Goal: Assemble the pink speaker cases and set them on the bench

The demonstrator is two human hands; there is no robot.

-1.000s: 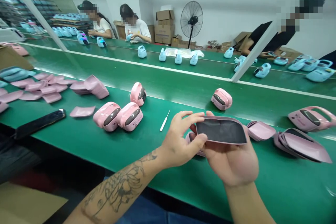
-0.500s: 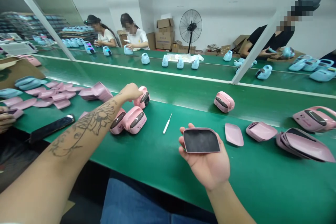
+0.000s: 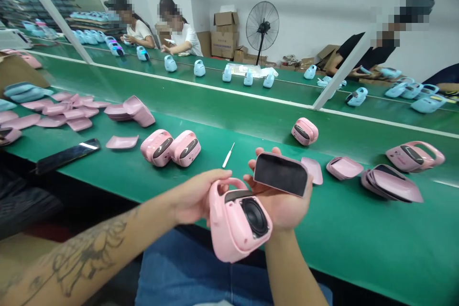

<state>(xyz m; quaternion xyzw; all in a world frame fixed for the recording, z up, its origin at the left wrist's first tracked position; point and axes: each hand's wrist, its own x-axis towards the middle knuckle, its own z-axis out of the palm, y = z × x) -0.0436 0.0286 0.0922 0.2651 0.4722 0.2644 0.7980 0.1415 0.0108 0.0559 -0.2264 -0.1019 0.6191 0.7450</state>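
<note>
My left hand (image 3: 201, 193) is closed on a pink speaker (image 3: 233, 229) by its handle side, above my lap at the table edge. A round black driver shows on the speaker's uncovered face. My right hand (image 3: 287, 208) lies palm up just beside it, fingers curled behind a pink-rimmed panel (image 3: 281, 173) with a dark inner face. Two more pink speakers (image 3: 185, 148) stand side by side on the green table. A white screwdriver (image 3: 228, 155) with a thin shaft lies between them and my right hand.
Pink panels (image 3: 344, 167) lie stacked at the right, near a pink speaker (image 3: 412, 157). Many loose pink panels (image 3: 81, 114) and a black phone (image 3: 68, 155) are at the left. A white rail (image 3: 201, 91) crosses behind; people handle blue speakers beyond it.
My left hand has picked up a pink speaker from the group on the table and brought it back towards me. My right hand's panel has tilted slightly.
</note>
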